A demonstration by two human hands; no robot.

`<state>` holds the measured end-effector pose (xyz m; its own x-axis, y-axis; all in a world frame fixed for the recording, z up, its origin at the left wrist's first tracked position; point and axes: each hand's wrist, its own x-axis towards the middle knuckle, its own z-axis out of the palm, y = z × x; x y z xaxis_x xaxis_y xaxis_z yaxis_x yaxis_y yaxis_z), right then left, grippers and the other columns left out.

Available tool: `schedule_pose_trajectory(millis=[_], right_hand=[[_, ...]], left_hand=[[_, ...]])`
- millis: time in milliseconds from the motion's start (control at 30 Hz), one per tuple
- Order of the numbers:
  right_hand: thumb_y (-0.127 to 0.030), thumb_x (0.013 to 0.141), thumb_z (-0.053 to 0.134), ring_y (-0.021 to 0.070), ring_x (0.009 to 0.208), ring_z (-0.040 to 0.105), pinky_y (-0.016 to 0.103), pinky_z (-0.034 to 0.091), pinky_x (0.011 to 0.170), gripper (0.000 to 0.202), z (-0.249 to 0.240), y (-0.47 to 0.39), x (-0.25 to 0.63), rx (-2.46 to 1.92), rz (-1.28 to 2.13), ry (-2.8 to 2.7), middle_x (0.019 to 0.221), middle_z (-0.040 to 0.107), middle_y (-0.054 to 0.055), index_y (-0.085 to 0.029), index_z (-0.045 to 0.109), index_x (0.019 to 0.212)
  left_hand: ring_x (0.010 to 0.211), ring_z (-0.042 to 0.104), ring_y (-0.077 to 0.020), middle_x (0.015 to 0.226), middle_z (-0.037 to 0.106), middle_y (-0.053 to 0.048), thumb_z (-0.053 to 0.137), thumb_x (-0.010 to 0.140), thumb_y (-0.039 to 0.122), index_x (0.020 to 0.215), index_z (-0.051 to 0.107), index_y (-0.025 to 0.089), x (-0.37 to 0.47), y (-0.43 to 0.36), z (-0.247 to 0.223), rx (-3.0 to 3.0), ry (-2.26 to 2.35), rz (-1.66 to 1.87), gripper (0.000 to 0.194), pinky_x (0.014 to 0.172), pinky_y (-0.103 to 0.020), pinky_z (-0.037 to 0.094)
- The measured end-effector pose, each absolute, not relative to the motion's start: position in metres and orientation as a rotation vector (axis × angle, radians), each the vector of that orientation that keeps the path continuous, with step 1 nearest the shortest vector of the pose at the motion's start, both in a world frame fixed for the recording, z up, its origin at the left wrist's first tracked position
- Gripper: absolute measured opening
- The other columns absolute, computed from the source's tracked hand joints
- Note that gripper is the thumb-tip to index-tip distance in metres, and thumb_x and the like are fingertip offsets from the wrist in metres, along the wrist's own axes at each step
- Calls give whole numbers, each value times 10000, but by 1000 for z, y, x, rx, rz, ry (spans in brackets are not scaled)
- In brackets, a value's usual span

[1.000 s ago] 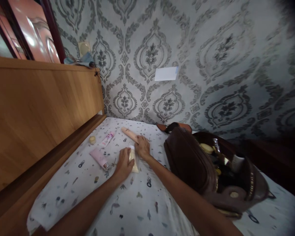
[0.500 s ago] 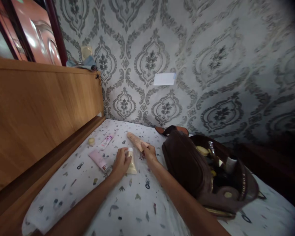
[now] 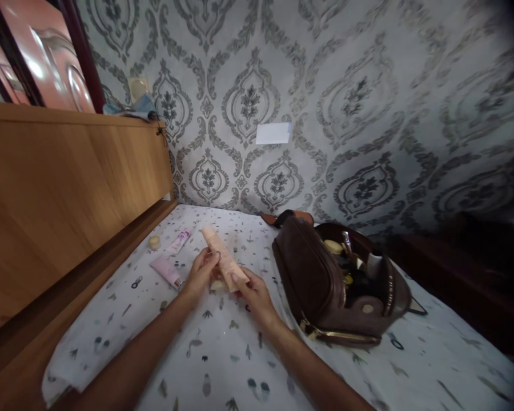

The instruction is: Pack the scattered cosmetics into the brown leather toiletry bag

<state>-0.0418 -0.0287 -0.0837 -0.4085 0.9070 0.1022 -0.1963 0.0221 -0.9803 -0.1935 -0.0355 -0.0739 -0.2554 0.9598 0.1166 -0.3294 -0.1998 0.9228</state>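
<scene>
Between my hands a long peach tube (image 3: pixel 223 258) slants down to the right. My right hand (image 3: pixel 257 294) grips its lower end, fingers wrapped round it. Beside its middle, my left hand (image 3: pixel 200 271) is closed with the thumb against the tube. Partly hidden beneath the peach tube, a cream tube (image 3: pixel 216 284) shows on the patterned white sheet. To the left of my left hand lie a pink tube with a silver cap (image 3: pixel 166 270), a small pink and white tube (image 3: pixel 179 241) and a little round yellowish jar (image 3: pixel 154 242).
A dark brown bag (image 3: pixel 312 274) stands open on the sheet (image 3: pixel 223 365) at the right, with bottles and jars inside. Its strap (image 3: pixel 289 217) lies near the wall. A wooden panel (image 3: pixel 77 171) runs along the left. Patterned wallpaper rises behind.
The peach tube has moved left and nearer, over the cream tube. My left hand has gone from the cream tube to the peach one. The view has shifted slightly right.
</scene>
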Motion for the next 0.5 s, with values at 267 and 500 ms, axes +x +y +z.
schedule_pose_trajectory(millis=[267, 500], right_hand=[[-673, 779, 621, 193, 731, 629, 268, 451, 584, 577, -83, -45, -31, -727, 1736, -1239, 907, 693, 65, -199, 656, 1105], [-543, 686, 783, 174, 721, 622, 272, 470, 649, 473, -84, -49, -31, -676, 1897, -1120, 830, 682, 41, -188, 680, 982]], left_hand=[[611, 624, -133, 740, 656, -11, 830, 655, 483, 898, 602, 155, -186, -45, -66, 822, 824, 1515, 467, 576, -246, 522], [765, 696, -200, 935, 744, -93, 770, 731, 480, 1054, 639, 174, -184, -52, -65, 886, 760, 1343, 463, 609, -261, 534]])
